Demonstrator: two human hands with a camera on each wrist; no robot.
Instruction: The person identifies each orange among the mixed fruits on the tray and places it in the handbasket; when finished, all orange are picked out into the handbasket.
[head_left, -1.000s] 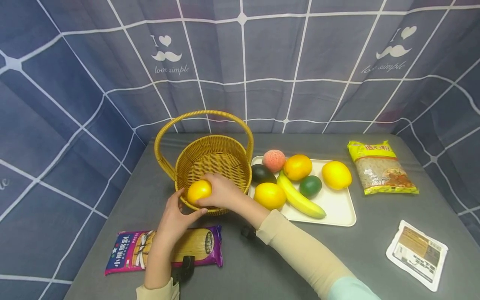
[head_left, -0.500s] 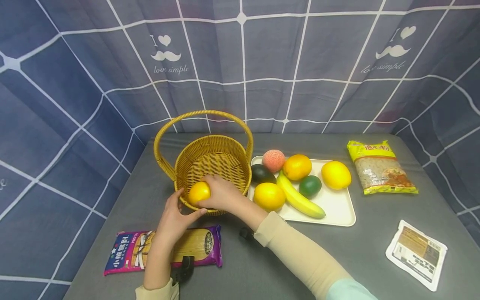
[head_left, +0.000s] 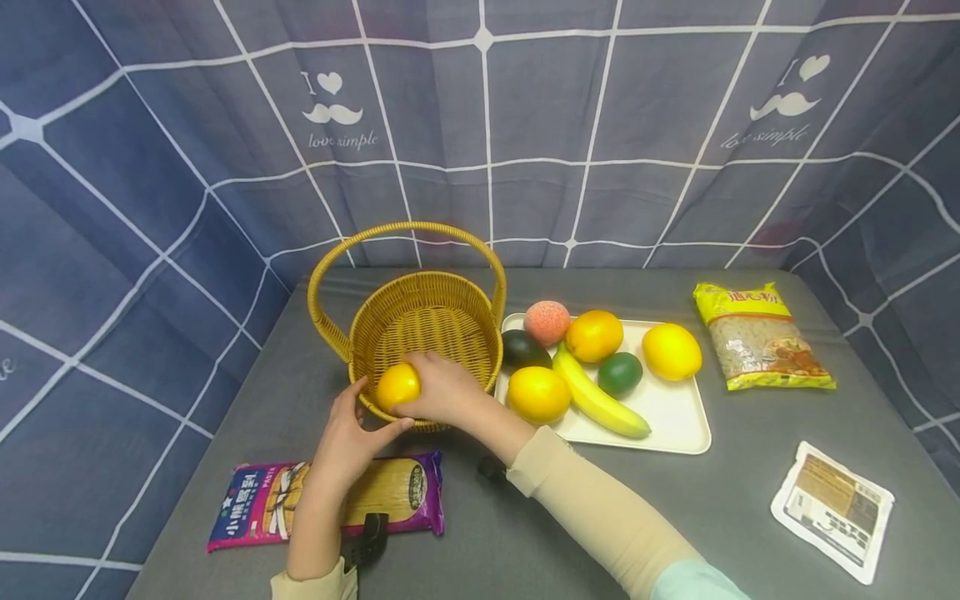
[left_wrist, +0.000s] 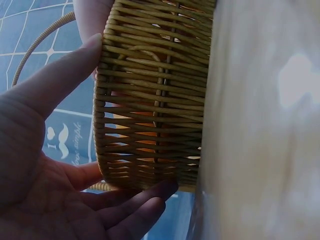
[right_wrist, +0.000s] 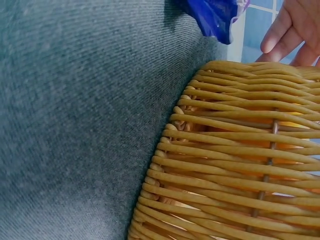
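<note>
A yellow wicker basket [head_left: 431, 292] with a tall hoop handle stands left of centre. My right hand [head_left: 446, 390] reaches down inside it and holds an orange [head_left: 398, 387] low against the near-left wall. Its own fingertips are hidden behind the fruit. Outside the basket, my left hand [head_left: 347, 442] rests on the near-left side, thumb and fingers spread. In the left wrist view, the thumb [left_wrist: 75, 70] touches the woven rim while the other fingers [left_wrist: 132, 215] extend along the wall. Orange colour shows through the weave in both wrist views.
Right of the basket, a cream tray [head_left: 678, 421] bears a banana [head_left: 596, 396], a peach-like fruit [head_left: 547, 322] and several other fruits. A pasta packet [head_left: 393, 492] lies under my left forearm. Farther right are a yellow food bag [head_left: 765, 337] and a white sealed pack [head_left: 834, 510].
Over the last second my right hand and the orange have barely shifted inside the basket. My left hand stays at the rim, and everything else keeps its place.
</note>
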